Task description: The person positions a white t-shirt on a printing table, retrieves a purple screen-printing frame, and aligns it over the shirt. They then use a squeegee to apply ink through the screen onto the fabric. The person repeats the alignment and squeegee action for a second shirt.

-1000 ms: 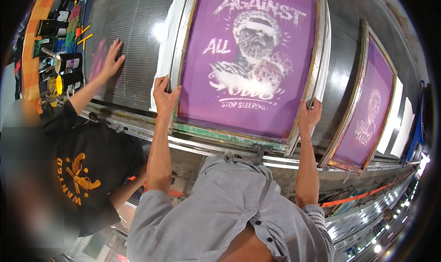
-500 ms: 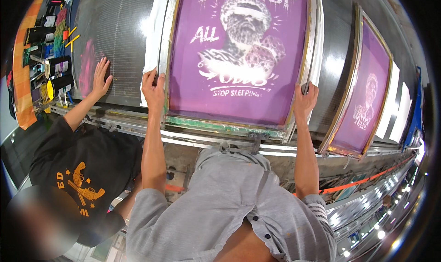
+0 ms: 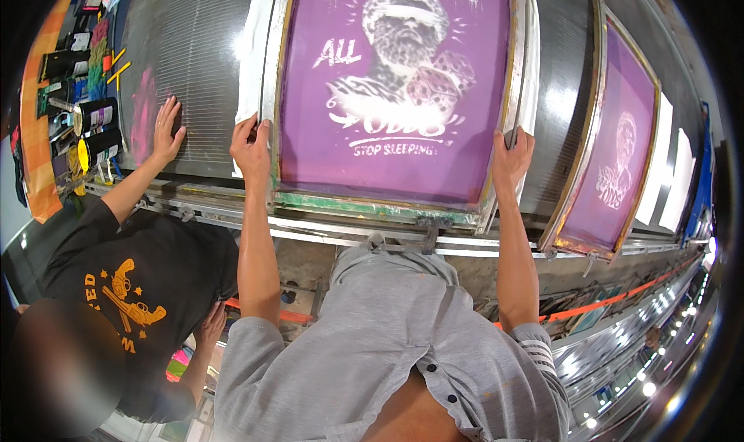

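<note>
A metal-edged screen printing frame (image 3: 422, 202) with purple mesh lies before me on the dark table. Its mesh carries a pale design of a blindfolded bearded head, dice and lettering. White fabric (image 3: 249, 51) shows from under both long sides. At the left rail my left hand (image 3: 252, 149) is closed, fingers curled over the frame's edge beside the fabric. My right hand (image 3: 511, 154) pinches the opposite rail, a short dark grey piece showing between thumb and fingers. The undersides of both grips are hidden.
A co-worker's hand (image 3: 167, 132) lies flat on the dark table (image 3: 209, 93) at the left. Ink containers (image 3: 97, 115) line the far left. Another purple screen frame (image 3: 552, 229) sits tilted at the right, with white sheets (image 3: 676, 180) beyond. A metal rail (image 3: 341, 231) edges the table.
Both my hands keep their places on the frame while the view shifts slightly. The co-worker's body has shifted, and their other hand now shows at their side.
</note>
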Motion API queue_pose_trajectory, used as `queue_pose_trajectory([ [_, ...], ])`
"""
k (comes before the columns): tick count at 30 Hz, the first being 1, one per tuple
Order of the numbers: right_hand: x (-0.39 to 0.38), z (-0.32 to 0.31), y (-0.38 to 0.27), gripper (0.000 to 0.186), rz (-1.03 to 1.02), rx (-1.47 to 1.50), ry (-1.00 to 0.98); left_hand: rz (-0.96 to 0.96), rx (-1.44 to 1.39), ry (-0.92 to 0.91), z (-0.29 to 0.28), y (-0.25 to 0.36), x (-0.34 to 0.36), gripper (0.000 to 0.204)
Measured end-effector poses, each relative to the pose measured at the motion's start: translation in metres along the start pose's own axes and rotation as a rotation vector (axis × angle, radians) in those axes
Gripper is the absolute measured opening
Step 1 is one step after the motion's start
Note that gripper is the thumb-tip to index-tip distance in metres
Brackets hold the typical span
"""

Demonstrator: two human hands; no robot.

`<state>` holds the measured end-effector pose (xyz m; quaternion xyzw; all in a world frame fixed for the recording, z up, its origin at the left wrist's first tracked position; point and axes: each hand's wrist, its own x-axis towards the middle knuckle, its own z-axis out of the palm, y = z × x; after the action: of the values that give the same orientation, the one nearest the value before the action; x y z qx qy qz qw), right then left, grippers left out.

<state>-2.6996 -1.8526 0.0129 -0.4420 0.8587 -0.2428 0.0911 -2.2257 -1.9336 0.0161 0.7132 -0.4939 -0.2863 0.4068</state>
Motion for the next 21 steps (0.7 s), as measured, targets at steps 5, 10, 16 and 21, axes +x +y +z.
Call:
queue_pose_trajectory([
  [5,-0.001,0.005,0.004,0.052,-0.031,-0.016,0.048,0.011,-0.061,0.007,-0.001,-0.002,-0.002,0.027],
  [10,-0.001,0.01,0.01,0.051,-0.112,-0.095,0.099,0.007,-0.018,0.025,0.0,-0.007,0.0,0.026],
  [16,-0.003,0.009,0.007,0.05,-0.124,-0.086,0.121,-0.034,0.037,0.016,-0.001,-0.01,0.0,0.03],
  [21,-0.003,0.006,0.003,0.048,-0.13,-0.051,0.136,0.002,0.028,0.003,-0.001,-0.008,-0.001,0.029],
])
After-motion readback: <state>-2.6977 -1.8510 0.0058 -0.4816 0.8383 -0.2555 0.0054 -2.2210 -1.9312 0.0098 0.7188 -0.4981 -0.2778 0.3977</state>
